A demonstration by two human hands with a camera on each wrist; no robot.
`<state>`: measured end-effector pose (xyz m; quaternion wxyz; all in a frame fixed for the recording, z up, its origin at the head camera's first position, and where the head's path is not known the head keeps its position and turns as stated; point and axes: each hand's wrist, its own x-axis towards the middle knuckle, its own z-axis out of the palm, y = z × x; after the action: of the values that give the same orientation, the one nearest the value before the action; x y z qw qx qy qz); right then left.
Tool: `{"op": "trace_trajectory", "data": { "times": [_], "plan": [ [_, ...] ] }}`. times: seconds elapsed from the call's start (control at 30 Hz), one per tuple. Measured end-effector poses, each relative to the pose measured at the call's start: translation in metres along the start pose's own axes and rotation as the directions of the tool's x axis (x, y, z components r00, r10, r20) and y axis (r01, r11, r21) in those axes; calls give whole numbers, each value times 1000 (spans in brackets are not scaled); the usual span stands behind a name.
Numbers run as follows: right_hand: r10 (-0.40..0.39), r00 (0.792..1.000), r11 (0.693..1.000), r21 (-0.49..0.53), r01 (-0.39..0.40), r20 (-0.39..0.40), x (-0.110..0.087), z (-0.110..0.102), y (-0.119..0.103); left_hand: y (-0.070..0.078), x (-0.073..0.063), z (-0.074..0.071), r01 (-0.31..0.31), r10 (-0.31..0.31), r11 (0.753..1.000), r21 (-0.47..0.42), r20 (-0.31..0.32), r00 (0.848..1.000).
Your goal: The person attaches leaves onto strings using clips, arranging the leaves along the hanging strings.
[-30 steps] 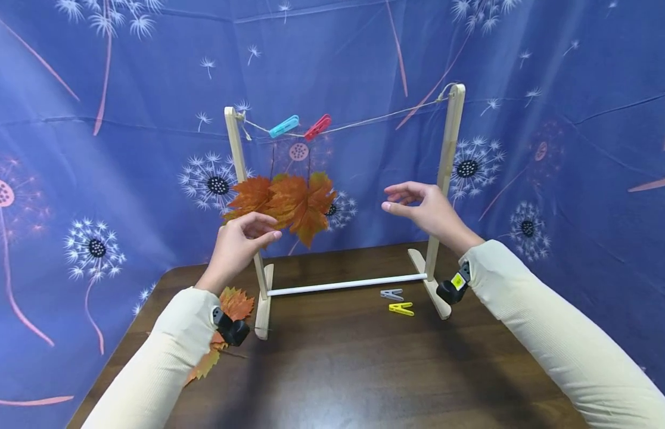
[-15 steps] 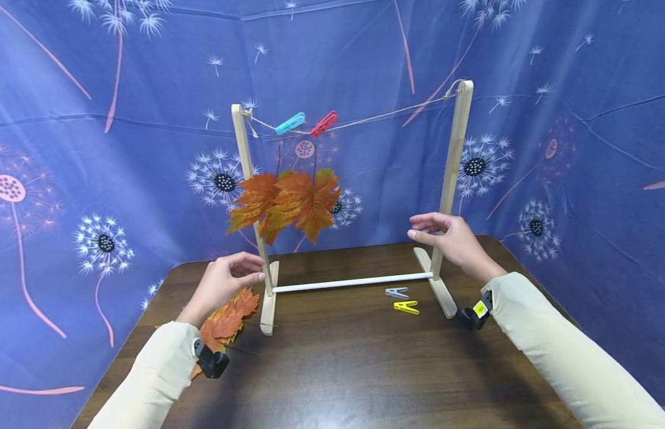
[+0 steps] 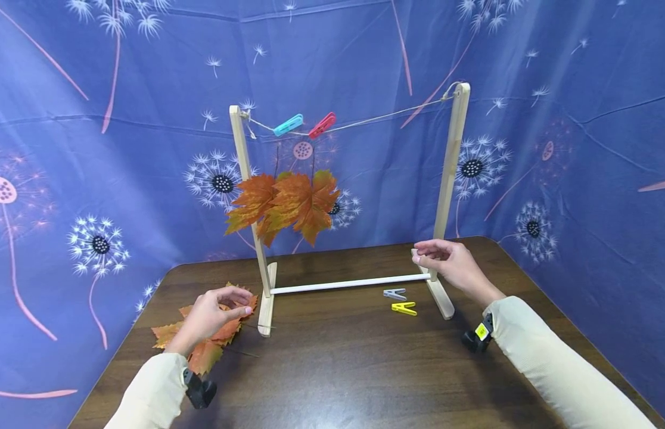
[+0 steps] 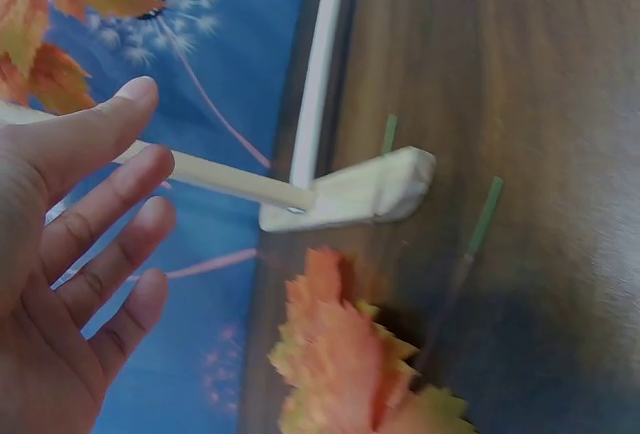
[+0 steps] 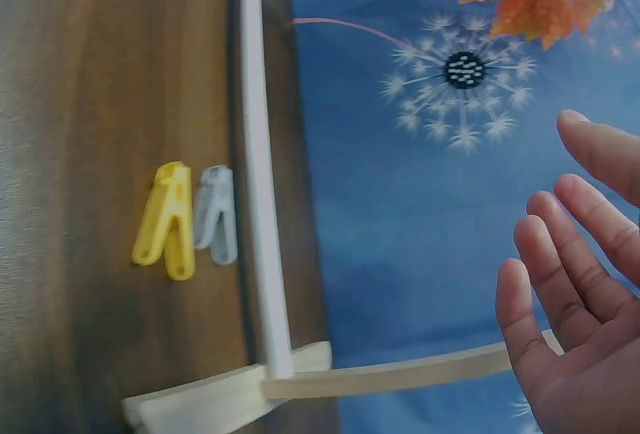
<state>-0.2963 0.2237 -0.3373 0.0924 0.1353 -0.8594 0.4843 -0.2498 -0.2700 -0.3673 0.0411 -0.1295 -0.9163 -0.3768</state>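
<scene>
My left hand (image 3: 217, 313) hovers over a small pile of orange leaves (image 3: 206, 356) at the table's left, fingers relaxed and holding nothing. In the left wrist view the leaves (image 4: 335, 364) lie below the fingers, their stems pointing away. My right hand (image 3: 453, 265) hangs beside the right foot of a wooden stand, also with nothing in it. A yellow clothespin (image 3: 404, 308) and a grey clothespin (image 3: 394, 294) lie left of that hand. On the stand's string, a blue clothespin (image 3: 288, 125) and a red clothespin (image 3: 322, 125) hold two hanging orange leaves (image 3: 297, 202).
The stand has a left post (image 3: 249, 190), a right post (image 3: 451, 161) and a white crossbar (image 3: 348, 285) low between them. A blue dandelion-print cloth (image 3: 354, 53) hangs behind the brown table (image 3: 332, 369).
Both hands have come down from beside the hanging leaves, the left to above the leaf pile, the right moving lower and outward along the right post. The hanging leaves stay on the string.
</scene>
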Motion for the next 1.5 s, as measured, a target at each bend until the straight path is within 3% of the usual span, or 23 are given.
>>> {"op": "trace_trajectory", "data": {
  "times": [0.37,0.63,0.9,1.2,1.5],
  "plan": [
    [37,999,998,-51,-35,27,-12,24,33,-31,-23,14,115,-114,993,-8,63,991],
    [125,990,991,-49,-121,67,-22,35,55,-46,-32,22,74,-76,997,22,100,992],
    [161,983,978,-147,-147,88,-28,41,73,-57,-37,30,-1,3,1000,-15,128,992],
    [155,981,973,-189,-132,113,-29,48,87,-64,-39,33,-15,1,992,128,110,994],
    [167,979,964,-226,-137,117,-28,56,96,-67,-37,40,-52,24,963,263,111,994]
  ]
}}
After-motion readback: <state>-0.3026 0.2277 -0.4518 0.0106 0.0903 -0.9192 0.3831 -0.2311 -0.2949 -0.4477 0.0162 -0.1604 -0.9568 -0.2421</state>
